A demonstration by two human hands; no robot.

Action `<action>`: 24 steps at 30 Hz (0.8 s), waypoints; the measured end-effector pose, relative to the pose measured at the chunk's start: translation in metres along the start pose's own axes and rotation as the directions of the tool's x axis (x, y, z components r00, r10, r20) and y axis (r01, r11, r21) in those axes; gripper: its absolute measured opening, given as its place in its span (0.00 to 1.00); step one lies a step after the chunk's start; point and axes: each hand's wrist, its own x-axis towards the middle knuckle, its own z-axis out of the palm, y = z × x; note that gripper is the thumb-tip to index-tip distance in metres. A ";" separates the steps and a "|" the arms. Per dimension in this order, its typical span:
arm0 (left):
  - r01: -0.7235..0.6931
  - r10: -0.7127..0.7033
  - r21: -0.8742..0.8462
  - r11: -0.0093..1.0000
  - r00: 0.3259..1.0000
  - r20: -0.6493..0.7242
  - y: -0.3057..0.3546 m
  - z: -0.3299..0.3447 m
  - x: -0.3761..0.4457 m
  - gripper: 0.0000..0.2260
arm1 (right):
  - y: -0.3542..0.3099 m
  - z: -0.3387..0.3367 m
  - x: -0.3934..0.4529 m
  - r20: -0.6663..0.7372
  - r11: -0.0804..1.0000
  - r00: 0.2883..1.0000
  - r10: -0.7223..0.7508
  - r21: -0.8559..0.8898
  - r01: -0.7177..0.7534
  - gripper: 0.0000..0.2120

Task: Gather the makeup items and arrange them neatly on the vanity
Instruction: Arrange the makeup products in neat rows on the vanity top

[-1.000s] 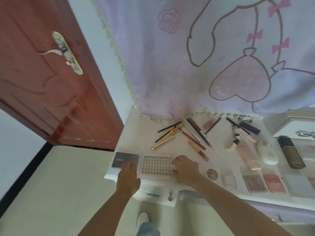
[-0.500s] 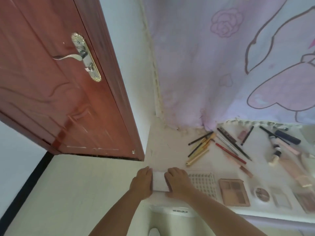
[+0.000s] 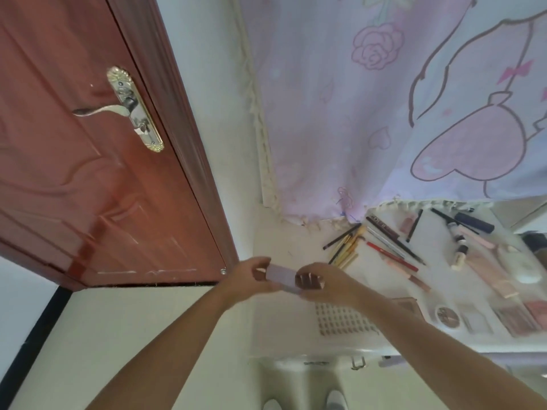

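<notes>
A small flat pale-lilac case (image 3: 281,274) is held above the left end of the white vanity top (image 3: 284,329). My left hand (image 3: 248,276) grips its left end and my right hand (image 3: 322,281) grips its right end, fingers curled over it. A clear tray of false lashes (image 3: 343,319) lies just below my right wrist. Behind it a fan of pencils and liners (image 3: 370,241) is spread out. To the right lie a round compact (image 3: 447,315), several palettes (image 3: 515,318) and tubes (image 3: 461,250).
A red-brown door (image 3: 97,161) with a brass handle (image 3: 118,108) stands open on the left, close to the vanity's corner. A pink and lilac printed cloth (image 3: 384,113) hangs behind the vanity. The drawer front (image 3: 319,362) and my shoes (image 3: 334,400) show below.
The view has swung left and closer. Both hands left the lash tray, took hold of the lilac case at the vanity's left end and lifted it off the surface.
</notes>
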 end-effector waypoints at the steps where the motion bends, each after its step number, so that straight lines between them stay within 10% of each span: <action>1: -0.037 0.035 -0.034 0.999 0.998 -0.048 0.015 -0.004 0.000 0.30 | -0.007 -0.015 -0.001 -0.034 0.998 0.999 -0.012 0.056 0.013 0.15; 12: -0.327 0.241 -0.614 0.718 0.945 -0.222 0.146 -0.040 0.006 0.07 | -0.062 -0.139 -0.009 -0.404 0.929 0.902 -0.150 0.255 0.268 0.15; 17: -0.281 -0.006 -0.752 0.597 0.935 -0.354 0.194 -0.034 0.010 0.07 | -0.092 -0.171 -0.006 -0.580 0.912 0.762 -0.289 0.075 0.403 0.21; 24: -0.478 0.188 -0.544 0.690 0.843 -0.504 0.251 -0.070 0.010 0.10 | -0.113 -0.227 -0.008 -0.417 0.799 0.892 -0.174 0.469 0.376 0.11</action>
